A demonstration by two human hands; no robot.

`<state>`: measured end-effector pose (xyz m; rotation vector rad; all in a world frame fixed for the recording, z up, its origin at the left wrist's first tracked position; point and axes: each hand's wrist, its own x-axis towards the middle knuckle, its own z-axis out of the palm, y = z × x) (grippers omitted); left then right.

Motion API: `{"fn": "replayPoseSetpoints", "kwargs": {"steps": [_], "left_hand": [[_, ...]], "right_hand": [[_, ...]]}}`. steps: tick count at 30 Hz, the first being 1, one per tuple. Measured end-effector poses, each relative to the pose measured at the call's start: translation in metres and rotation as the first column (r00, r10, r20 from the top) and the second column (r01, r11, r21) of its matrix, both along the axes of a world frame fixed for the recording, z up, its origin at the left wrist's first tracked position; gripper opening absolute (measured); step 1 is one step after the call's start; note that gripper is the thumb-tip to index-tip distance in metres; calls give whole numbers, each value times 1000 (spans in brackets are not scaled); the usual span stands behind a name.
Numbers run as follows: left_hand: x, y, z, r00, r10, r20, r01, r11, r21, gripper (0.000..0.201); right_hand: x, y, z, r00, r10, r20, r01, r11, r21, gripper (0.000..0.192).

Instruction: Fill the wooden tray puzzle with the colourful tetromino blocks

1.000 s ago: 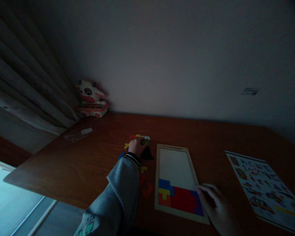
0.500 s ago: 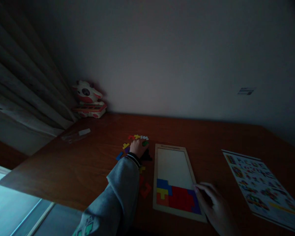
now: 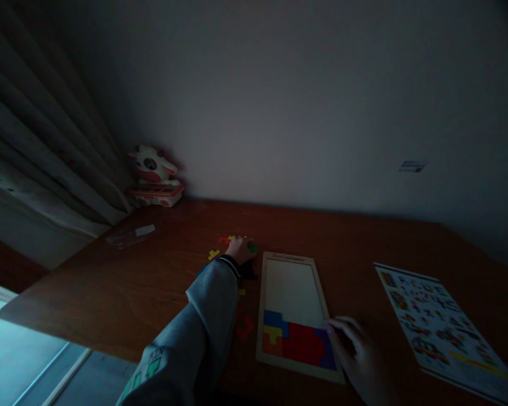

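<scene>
My left hand (image 3: 239,250) reaches over a scatter of coloured puzzle pieces, its fingers closed on a green puzzle piece (image 3: 253,248). Around it lie a yellow piece (image 3: 214,254), a red piece (image 3: 223,240), a black piece (image 3: 249,272) and an orange-red piece (image 3: 244,328); others are hidden under hand and sleeve. To the right is a wooden puzzle board (image 3: 290,293), its near end filled with blue, yellow, orange, red and purple pieces. My right hand (image 3: 359,358) has thumb and forefinger pinched at the board's right rim, beside the purple piece (image 3: 329,352).
A printed sheet with pictures (image 3: 440,324) lies at the right of the brown table (image 3: 342,237). A cow-shaped toy keyboard (image 3: 154,177) stands at the back left, behind a clear plastic bag (image 3: 129,237). A curtain (image 3: 55,135) hangs at the left.
My left hand has moved slightly right and away, with the green piece moving along, and now covers the white pieces. My right hand stays at the board's rim. The view has shifted slightly.
</scene>
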<state>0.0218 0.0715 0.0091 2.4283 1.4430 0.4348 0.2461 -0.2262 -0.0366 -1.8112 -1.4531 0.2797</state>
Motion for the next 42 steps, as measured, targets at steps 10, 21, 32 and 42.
{"fn": "replayPoseSetpoints", "kwargs": {"steps": [10, 21, 32, 42], "left_hand": [[-85, -5, 24, 993, 58, 103, -64, 996, 57, 41], [-101, -39, 9, 995, -88, -40, 87, 996, -24, 25], [-80, -44, 15, 967, -138, -214, 125, 989, -73, 12], [-66, -38, 30, 926, -173, -336, 137, 982, -129, 28]], "right_hand": [[0, 0, -1, 999, 4, 32, -5, 1000, 23, 34], [0, 1, 2, 1000, 15, 22, -16, 999, 45, 35], [1, -1, 1, 1000, 29, 10, -29, 999, 14, 34], [1, -1, -4, 1000, 28, 14, -28, 1000, 2, 34]]}}
